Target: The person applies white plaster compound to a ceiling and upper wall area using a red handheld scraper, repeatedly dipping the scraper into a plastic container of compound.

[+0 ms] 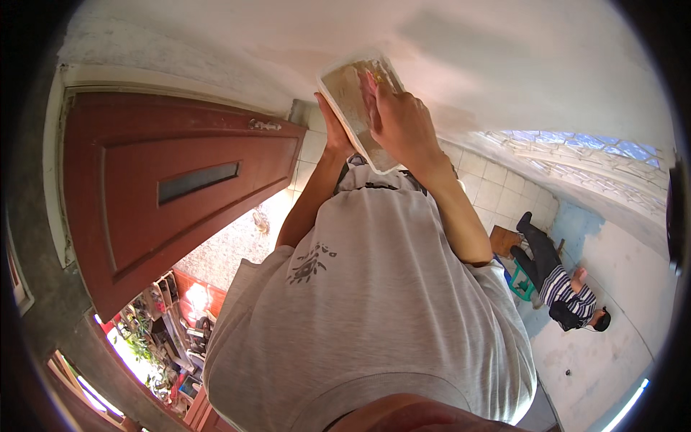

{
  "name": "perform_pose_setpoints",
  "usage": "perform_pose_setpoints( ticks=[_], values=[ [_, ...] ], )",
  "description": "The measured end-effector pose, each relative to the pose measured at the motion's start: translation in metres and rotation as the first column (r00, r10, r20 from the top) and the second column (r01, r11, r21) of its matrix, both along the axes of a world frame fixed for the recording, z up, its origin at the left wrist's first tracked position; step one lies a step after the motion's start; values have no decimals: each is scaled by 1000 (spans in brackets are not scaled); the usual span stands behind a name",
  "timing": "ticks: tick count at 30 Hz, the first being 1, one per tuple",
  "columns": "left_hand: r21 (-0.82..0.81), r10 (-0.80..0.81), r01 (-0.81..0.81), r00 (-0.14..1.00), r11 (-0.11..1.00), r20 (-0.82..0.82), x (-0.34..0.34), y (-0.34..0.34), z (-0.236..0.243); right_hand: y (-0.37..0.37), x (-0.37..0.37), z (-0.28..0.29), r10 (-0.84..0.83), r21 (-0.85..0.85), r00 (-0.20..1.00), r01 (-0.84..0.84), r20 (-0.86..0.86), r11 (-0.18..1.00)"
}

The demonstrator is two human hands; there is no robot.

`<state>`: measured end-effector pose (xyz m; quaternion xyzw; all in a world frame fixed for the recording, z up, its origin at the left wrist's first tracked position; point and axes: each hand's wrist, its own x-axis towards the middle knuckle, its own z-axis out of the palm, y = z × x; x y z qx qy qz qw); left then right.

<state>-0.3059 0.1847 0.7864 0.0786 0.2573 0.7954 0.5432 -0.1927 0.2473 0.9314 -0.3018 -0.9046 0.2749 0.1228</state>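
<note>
A white rectangular plastic tub [344,88] is held up in front of my chest, tilted, with a pale brownish, wet-looking layer inside. My left hand [332,128] supports it along its left side; most of those fingers are hidden behind the tub. Inside it, my right hand [407,128] is closed on a crumpled pink cloth-like piece [368,93]. Its exact kind is hard to make out, and a bit of yellow shows at its top.
A reddish-brown door [137,180] stands ajar at the left, with cluttered belongings beyond it. A pale wall [489,65] rises ahead. At the right, a person in a striped shirt [558,288] sits on a green plastic chair [522,282] near a window grille [576,155].
</note>
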Motion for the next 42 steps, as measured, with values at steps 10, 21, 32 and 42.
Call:
perform_pose_setpoints(
  ticks=[10, 21, 32, 42],
  values=[
    [41, -9, 6, 996, 999, 85, 2, -2, -20, -1, 6, -12, 23, -16, 999, -23, -35, 1000],
    [-39, 51, -52, 998, 998, -36, 18, -1, 1, 5, 12, 3, -40, -92, 999, 39, -6, 995],
    [38, 7, -7, 1000, 999, -18, 21, 3, -16, -6, 27, -39, 18, -24, 1000, -18, 14, 1000],
    [-2, 7, -7, 999, 1000, -50, 23, 3, -8, -2, 27, -21, -93, 36, 982, 88, 164, 995]
  ],
)
